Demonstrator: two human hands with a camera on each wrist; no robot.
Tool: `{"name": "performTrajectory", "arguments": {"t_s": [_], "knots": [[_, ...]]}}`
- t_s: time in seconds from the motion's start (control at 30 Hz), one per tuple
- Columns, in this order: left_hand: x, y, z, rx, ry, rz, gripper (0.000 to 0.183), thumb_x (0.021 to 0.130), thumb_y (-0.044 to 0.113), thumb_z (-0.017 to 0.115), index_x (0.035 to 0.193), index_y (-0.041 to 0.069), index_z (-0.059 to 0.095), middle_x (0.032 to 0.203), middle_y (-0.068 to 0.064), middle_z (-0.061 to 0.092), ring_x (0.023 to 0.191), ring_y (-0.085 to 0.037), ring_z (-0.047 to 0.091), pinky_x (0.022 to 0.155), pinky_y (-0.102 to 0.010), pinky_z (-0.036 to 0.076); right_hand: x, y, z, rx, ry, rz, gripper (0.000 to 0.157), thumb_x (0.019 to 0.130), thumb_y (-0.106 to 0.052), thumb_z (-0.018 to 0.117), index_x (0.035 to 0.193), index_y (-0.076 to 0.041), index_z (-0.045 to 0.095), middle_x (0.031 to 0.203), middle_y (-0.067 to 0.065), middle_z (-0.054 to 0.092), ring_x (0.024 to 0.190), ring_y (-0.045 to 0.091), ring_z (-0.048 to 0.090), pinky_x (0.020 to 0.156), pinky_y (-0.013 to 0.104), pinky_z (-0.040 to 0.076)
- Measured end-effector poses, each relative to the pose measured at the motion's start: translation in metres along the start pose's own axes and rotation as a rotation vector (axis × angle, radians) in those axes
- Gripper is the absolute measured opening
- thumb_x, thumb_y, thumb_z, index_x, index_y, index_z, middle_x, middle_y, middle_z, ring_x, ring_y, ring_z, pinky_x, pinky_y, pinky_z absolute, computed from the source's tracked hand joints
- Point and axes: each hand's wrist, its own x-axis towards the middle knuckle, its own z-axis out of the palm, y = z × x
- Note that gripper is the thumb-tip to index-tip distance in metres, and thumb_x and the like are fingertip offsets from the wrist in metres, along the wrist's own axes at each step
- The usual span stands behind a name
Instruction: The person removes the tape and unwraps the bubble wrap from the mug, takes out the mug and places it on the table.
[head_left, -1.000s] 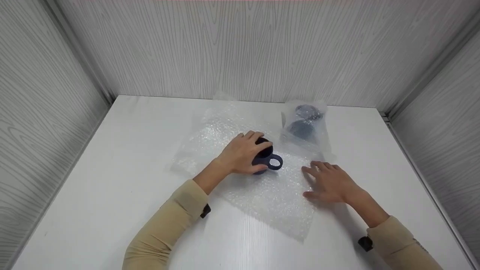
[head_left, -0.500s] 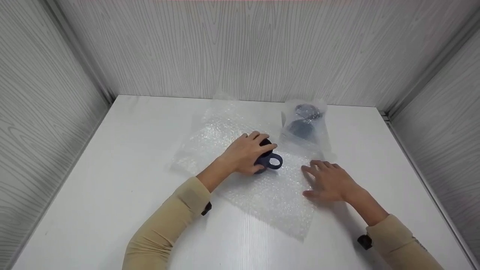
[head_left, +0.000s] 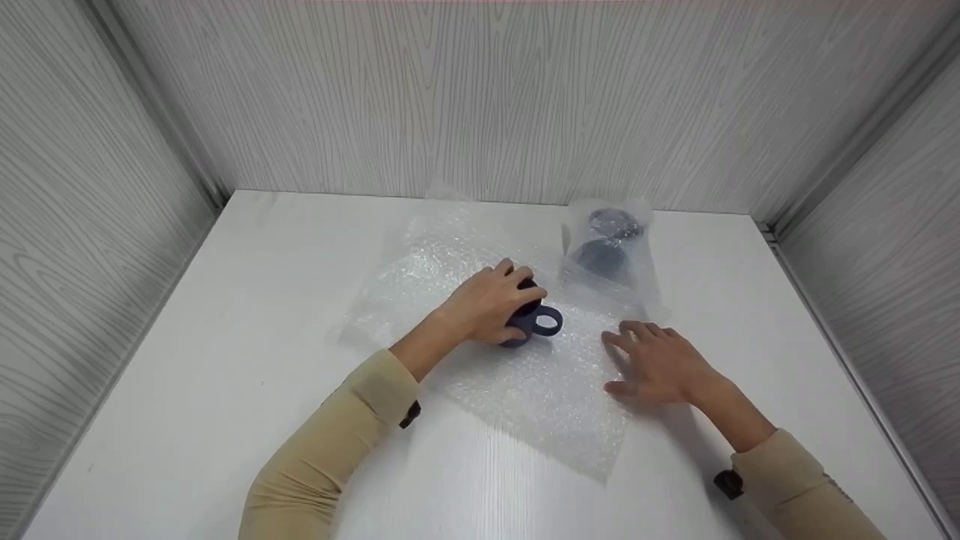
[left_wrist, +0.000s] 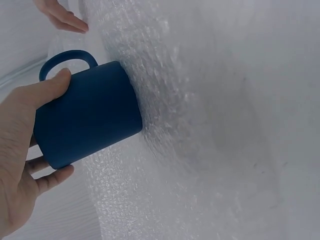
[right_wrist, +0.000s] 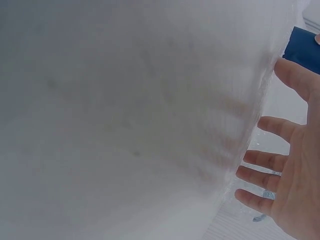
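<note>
A dark blue mug (left_wrist: 90, 115) stands on a sheet of bubble wrap (head_left: 540, 397), its ring handle (head_left: 548, 321) pointing to the right in the head view. My left hand (head_left: 487, 304) grips the mug from above, thumb on the near side and fingers around the far side. In the left wrist view the mug's base meets the bubble wrap. My right hand (head_left: 664, 367) rests at the right edge of the sheet with fingers spread, fingertips touching the wrap or the table beside it. Nothing is held in it.
Behind the right hand lies a bubble-wrapped bundle (head_left: 609, 247) with dark blue shapes visible through the plastic. The white table (head_left: 225, 360) is bounded by wood-grain panels (head_left: 480, 97) at the back and both sides.
My left hand and the mug shifted slightly right, then slightly back left; the hand's grip has moved a little on the mug. My right hand has stayed in place.
</note>
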Motion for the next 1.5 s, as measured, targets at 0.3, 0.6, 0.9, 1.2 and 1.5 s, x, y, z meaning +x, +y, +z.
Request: {"name": "performTrajectory", "arguments": {"t_s": [0.3, 0.6, 0.9, 1.2, 1.5], "knots": [[-0.006, -0.001, -0.002, 0.048, 0.011, 0.025, 0.064, 0.092, 0.054, 0.078, 0.143, 0.023, 0.054, 0.144, -0.015, 0.056, 0.121, -0.035, 0.059, 0.091, -0.047, 0.064, 0.000, 0.000, 0.000, 0.002, 0.003, -0.015, 0.080, 0.091, -0.060, 0.070, 0.155, -0.015, 0.052, 0.154, 0.023, 0.053, 0.143, 0.045, 0.052, 0.106, 0.067, 0.050], [-0.015, 0.003, 0.003, 0.008, 0.095, -0.051, 0.063, 0.087, 0.052, 0.083, 0.136, 0.021, 0.060, 0.136, -0.014, 0.059, 0.115, -0.034, 0.060, 0.083, -0.045, 0.065, 0.000, 0.000, 0.001, -0.006, -0.001, -0.021, 0.080, 0.092, -0.060, 0.069, 0.155, -0.016, 0.051, 0.154, 0.022, 0.053, 0.143, 0.044, 0.052, 0.106, 0.067, 0.051], [-0.030, 0.004, 0.006, 0.014, 0.245, -0.131, 0.061, 0.083, 0.049, 0.086, 0.130, 0.017, 0.064, 0.126, -0.014, 0.061, 0.106, -0.033, 0.060, 0.074, -0.040, 0.066, -0.003, 0.000, 0.001, -0.011, 0.039, -0.032, 0.079, 0.092, -0.063, 0.067, 0.153, -0.014, 0.054, 0.151, 0.022, 0.056, 0.138, 0.045, 0.056, 0.103, 0.066, 0.053], [-0.060, -0.010, 0.000, -0.003, 0.288, -0.267, 0.059, 0.083, 0.046, 0.086, 0.127, 0.015, 0.063, 0.124, -0.016, 0.063, 0.106, -0.036, 0.061, 0.070, -0.044, 0.066, -0.002, 0.000, 0.002, -0.011, 0.018, -0.021, 0.079, 0.092, -0.063, 0.066, 0.154, -0.015, 0.052, 0.153, 0.022, 0.054, 0.140, 0.045, 0.055, 0.105, 0.066, 0.052], [-0.096, -0.029, -0.005, 0.019, 0.236, -0.369, 0.062, 0.084, 0.045, 0.085, 0.132, 0.011, 0.065, 0.126, -0.021, 0.064, 0.105, -0.038, 0.061, 0.072, -0.048, 0.066, -0.002, 0.001, 0.002, -0.025, 0.021, -0.028, 0.078, 0.093, -0.062, 0.066, 0.154, -0.015, 0.053, 0.152, 0.022, 0.055, 0.139, 0.045, 0.055, 0.104, 0.065, 0.053]]}}
